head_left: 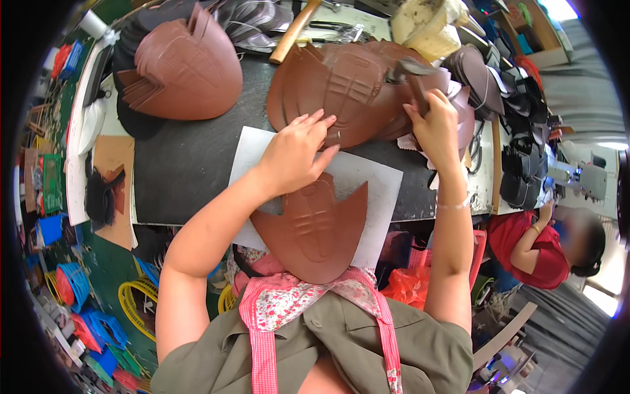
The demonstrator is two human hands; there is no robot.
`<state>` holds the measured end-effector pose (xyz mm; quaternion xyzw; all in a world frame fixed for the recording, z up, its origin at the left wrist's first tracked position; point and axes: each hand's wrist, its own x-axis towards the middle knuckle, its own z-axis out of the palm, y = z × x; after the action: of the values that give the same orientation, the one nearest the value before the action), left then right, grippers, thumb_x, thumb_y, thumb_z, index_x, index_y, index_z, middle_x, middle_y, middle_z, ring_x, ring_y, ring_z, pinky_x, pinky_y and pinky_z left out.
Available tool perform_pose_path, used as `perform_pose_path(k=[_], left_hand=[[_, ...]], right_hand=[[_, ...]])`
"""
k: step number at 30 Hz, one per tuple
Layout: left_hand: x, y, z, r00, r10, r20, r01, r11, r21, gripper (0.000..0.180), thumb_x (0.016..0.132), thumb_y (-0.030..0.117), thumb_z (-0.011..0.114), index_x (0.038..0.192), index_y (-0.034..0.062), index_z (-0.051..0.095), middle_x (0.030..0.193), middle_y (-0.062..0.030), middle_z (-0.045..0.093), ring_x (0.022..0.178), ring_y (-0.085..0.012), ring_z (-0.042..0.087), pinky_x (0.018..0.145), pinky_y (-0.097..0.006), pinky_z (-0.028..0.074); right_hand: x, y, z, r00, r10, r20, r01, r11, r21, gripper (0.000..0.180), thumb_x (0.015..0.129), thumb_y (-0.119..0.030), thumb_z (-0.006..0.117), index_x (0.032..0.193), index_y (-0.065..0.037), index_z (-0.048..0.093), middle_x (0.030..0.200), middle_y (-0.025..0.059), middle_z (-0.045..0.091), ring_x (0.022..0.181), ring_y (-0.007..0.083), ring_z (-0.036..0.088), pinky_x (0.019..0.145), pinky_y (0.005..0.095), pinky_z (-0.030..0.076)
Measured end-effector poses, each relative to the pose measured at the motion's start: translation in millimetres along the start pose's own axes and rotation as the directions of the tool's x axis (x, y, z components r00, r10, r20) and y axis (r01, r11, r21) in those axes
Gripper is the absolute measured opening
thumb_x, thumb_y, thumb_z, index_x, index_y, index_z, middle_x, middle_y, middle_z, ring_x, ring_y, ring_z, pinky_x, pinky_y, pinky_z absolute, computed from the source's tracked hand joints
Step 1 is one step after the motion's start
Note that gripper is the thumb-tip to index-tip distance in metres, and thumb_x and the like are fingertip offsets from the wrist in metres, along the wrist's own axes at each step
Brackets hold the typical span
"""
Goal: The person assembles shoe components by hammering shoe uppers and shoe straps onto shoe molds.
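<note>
Here, right hand (pixel 434 128) tight around hammer (pixel 418 92).

Workshop, leather-look piecework. Evidence: dark-topped counter (pixel 187 177) with a stack of matching brown cut pieces (pixel 315 79) under the left fingers (pixel 310 125), second brown stack (pixel 197 75) further left. Hammer (pixel 416 88) in the right fingers (pixel 440 98); wooden handle (pixel 295 31) beyond the left ones. Dark cut pieces (pixel 472 73) bundled just right of the right fingers; farther right, a person in red (pixel 541 253) near a pale machine (pixel 586 180). Plastic baskets (pixel 74 282) on the floor, well left of both hands.
</note>
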<state>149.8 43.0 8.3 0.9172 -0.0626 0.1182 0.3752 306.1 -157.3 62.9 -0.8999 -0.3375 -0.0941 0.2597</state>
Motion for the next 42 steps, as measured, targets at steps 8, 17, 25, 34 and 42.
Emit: perform_pose_path(k=[8,17,25,34,42], left_hand=[[-57.2,10.1,-30.4,0.957,-0.234,-0.17,0.159,0.916,-0.368,0.026,0.096,0.018,0.044,0.078,0.0005,0.052,0.077,-0.0082,0.053,0.065,-0.0164,0.052,0.061,-0.029,0.043],[-81.3,11.2,-11.8,0.928,-0.363,0.084,0.34,0.731,-0.591,0.005,0.084,-0.005,0.058,0.087,-0.0018,0.056,0.087,-0.0068,0.055,0.074,-0.0114,0.06,0.065,-0.022,0.052],[-82.8,10.5,-7.3,0.93,-0.36,0.081,0.329,0.713,-0.619,0.004,0.084,-0.005,0.057,0.087,-0.0035,0.055,0.089,-0.0078,0.055,0.076,-0.0128,0.061,0.068,-0.024,0.054],[-86.6,9.7,-1.5,0.963,-0.265,-0.048,0.199,0.822,-0.533,0.009,0.082,-0.007,0.059,0.088,-0.0026,0.055,0.09,-0.0097,0.056,0.078,-0.0153,0.061,0.067,-0.026,0.055],[-82.2,12.0,-3.3,0.971,-0.224,-0.081,0.155,0.853,-0.499,0.01,0.081,-0.007,0.059,0.089,-0.0023,0.056,0.091,-0.0106,0.057,0.079,-0.0159,0.062,0.067,-0.026,0.054]], right_hand=[[-97.6,-62.0,-42.3,0.974,-0.032,0.226,-0.014,0.98,0.197,0.022,0.073,0.002,0.058,0.095,0.001,0.054,0.074,0.0178,0.057,0.064,0.0342,0.058,0.057,0.0362,0.046],[-105.3,-54.7,5.0,0.992,0.016,0.129,-0.044,0.975,0.218,0.031,0.067,0.001,0.071,0.088,0.003,0.049,0.083,0.0173,0.055,0.069,0.0343,0.057,0.06,0.0371,0.047],[-88.3,-64.6,29.8,0.982,0.089,0.164,-0.105,0.99,0.09,0.054,0.059,-0.02,0.083,0.093,0.003,0.047,0.107,0.0181,0.048,0.086,0.0381,0.054,0.072,0.0403,0.045],[-86.5,-74.2,33.9,0.963,0.181,0.202,-0.202,0.975,0.09,0.048,0.061,-0.016,0.082,0.089,0.002,0.047,0.104,0.0168,0.046,0.082,0.0372,0.054,0.068,0.041,0.045],[-55.6,-82.2,28.7,0.987,-0.152,-0.051,0.16,0.951,0.263,0.031,0.063,0.007,0.069,0.081,0.003,0.045,0.098,0.018,0.042,0.081,0.0353,0.05,0.067,0.0416,0.044]])
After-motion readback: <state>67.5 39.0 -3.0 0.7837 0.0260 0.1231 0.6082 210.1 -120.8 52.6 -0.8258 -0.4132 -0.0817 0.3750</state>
